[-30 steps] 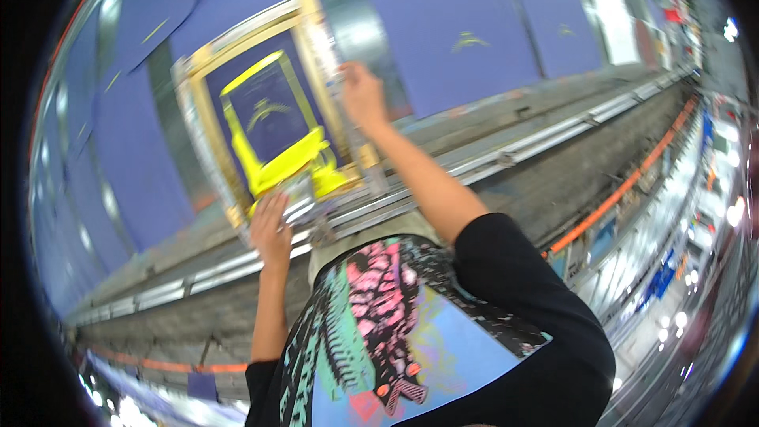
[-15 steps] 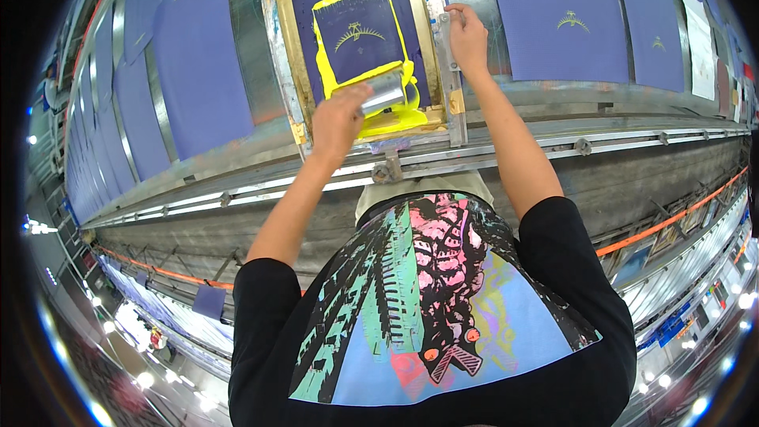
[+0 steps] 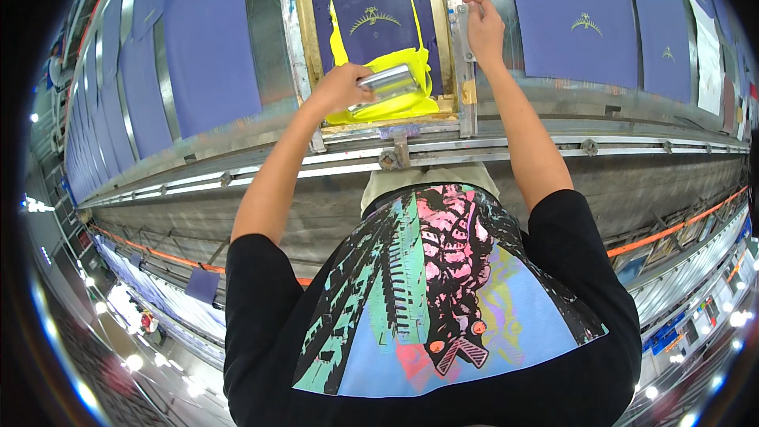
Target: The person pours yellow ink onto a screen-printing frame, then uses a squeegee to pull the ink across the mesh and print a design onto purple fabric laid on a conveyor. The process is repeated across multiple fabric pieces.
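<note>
A printing screen (image 3: 302, 47) with a pale, tape-edged frame lies on the long table in front of me. Bright yellow ink (image 3: 403, 62) outlines a dark rectangle on its mesh and pools thickly at the near end. Inside the rectangle shows a small curved, spiky motif (image 3: 375, 20). My left hand (image 3: 340, 88) is closed round one end of a shiny metal squeegee (image 3: 387, 85), which sits tilted over the near pool of ink. At the screen's right side, my right hand (image 3: 485, 32) has its fingers curled on the metal edge bar (image 3: 465, 55).
Purple-blue fabric panels (image 3: 212, 47) lie along the table on both sides; a panel (image 3: 573, 24) on the right bears the same motif in yellow. A metal rail (image 3: 545, 142) with stop blocks runs along the near edge. Behind me are an orange bar (image 3: 672, 221) and another long table.
The squeegee has shifted slightly left and nearer within the screen. Yellow ink now covers a broader band at the near end. My right hand stays on the edge bar; the whole view has shifted slightly.
</note>
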`<state>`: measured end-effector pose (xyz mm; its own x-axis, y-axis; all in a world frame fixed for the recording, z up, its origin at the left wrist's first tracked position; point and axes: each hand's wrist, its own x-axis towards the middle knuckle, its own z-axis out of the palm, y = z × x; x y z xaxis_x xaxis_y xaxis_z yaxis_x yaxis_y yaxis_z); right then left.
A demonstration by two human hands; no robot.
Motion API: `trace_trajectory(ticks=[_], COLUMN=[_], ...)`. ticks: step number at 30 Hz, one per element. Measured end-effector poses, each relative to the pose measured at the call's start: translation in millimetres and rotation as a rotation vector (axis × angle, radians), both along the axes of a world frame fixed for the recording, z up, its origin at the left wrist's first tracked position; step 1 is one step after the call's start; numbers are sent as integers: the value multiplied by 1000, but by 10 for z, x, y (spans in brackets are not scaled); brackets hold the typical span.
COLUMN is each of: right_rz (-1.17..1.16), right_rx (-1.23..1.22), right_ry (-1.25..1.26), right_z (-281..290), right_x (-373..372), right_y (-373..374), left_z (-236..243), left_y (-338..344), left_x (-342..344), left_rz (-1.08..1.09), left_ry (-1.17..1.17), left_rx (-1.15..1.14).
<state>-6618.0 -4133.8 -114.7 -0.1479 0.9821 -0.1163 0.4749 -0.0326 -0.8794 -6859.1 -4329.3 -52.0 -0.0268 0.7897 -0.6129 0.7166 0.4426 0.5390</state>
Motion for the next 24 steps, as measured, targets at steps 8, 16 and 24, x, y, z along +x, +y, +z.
trace_trajectory(ticks=[8,16,24], right_rz=[-41,-3,-20], right_rx=[80,-64,65], right_ry=[10,-5,6], right_z=[33,225,100], right_x=[36,-11,53], right_y=[-17,-55,3], left_z=[12,115,-175], left_y=[781,1412,126], left_x=[-489,-597,363], left_rz=[-84,116,25], left_ry=[-425,440,503], left_rx=[-292,583,899])
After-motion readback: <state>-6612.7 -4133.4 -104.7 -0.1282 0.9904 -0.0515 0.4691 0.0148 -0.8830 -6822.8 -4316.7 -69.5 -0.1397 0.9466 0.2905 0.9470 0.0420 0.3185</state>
